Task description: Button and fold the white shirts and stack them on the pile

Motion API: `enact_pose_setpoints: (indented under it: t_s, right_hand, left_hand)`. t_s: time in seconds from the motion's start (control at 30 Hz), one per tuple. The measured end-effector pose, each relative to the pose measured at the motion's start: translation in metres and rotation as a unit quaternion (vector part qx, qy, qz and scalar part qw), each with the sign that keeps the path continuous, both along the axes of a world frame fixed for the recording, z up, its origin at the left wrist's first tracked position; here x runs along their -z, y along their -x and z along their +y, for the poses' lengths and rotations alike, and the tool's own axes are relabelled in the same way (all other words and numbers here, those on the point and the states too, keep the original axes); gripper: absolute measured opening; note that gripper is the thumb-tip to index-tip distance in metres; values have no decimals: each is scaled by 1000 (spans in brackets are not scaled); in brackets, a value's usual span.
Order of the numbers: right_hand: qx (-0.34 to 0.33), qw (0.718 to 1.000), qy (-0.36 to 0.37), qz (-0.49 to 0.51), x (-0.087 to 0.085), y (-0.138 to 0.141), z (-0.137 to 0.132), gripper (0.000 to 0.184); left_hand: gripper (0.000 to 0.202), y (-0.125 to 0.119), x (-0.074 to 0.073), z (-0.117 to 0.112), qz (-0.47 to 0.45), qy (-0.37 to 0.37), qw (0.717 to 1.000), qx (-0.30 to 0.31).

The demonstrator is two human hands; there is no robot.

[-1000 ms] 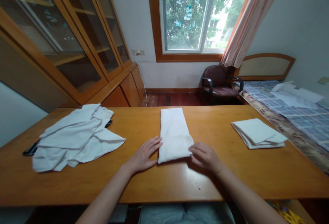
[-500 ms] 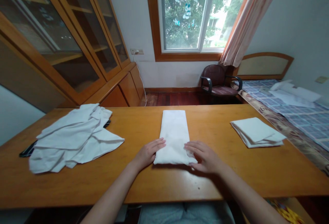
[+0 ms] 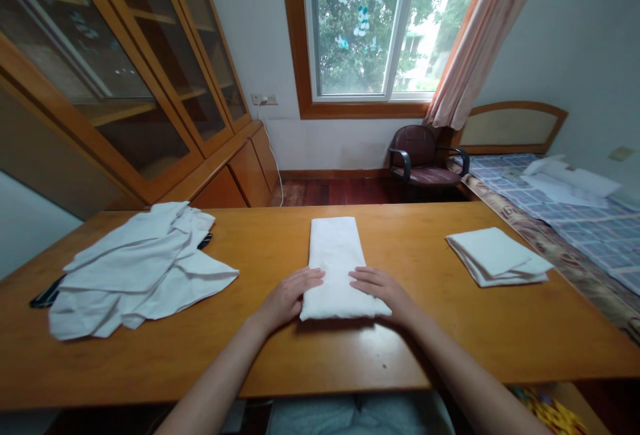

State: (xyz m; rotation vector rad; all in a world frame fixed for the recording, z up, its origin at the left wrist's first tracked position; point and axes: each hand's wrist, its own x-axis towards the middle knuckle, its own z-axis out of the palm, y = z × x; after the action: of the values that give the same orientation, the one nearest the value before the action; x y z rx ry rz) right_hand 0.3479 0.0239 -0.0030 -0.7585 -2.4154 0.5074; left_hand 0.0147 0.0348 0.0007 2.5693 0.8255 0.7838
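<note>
A white cloth (image 3: 336,248), folded into a long narrow strip, lies on the wooden table (image 3: 270,362) in front of me. My left hand (image 3: 293,292) rests along its left edge with the fingers stretched out over the fabric. On the opposite side, my right hand (image 3: 383,288) lies flat, fingertips on the cloth's upper face. A small corner of fabric sticks out at the near right, by my right palm. Both thumbs are mostly hidden.
A loose heap of white cloth (image 3: 135,268) covers the table's left side, with a dark striped piece (image 3: 46,295) under it. At the right lies a folded white cloth (image 3: 500,256). Beyond the table stand a glass-door cabinet (image 3: 145,88), an armchair (image 3: 423,155) and a bed (image 3: 565,202).
My right hand has slid left and further onto the cloth, its fingers now lying flatter. My left hand stays at the left edge. The view has shifted slightly.
</note>
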Motion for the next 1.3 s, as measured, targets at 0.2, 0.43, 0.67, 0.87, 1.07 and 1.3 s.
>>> enact_pose_setpoints:
  t_s: [0.2, 0.43, 0.67, 0.87, 1.07, 1.3]
  right_hand:
    - [10, 998, 4, 60, 8, 8, 1, 36]
    - [86, 969, 167, 158, -7, 8, -5, 29]
    - [193, 845, 396, 305, 0, 20, 8, 39]
    - [170, 806, 429, 370, -8, 30, 19, 45]
    - [174, 810, 426, 364, -2, 31, 20, 50]
    - [154, 824, 421, 346, -7, 28, 13, 55]
  left_hand:
    - [44, 1, 5, 4, 71, 12, 997, 10]
    - [33, -3, -1, 7, -37, 97, 994, -21]
    - [43, -23, -4, 14, -129, 283, 934, -177]
    - [54, -30, 6, 20, -200, 387, 874, -213]
    - [54, -27, 1, 13, -255, 457, 836, -166]
    - [60, -34, 0, 7, -316, 453, 816, -168]
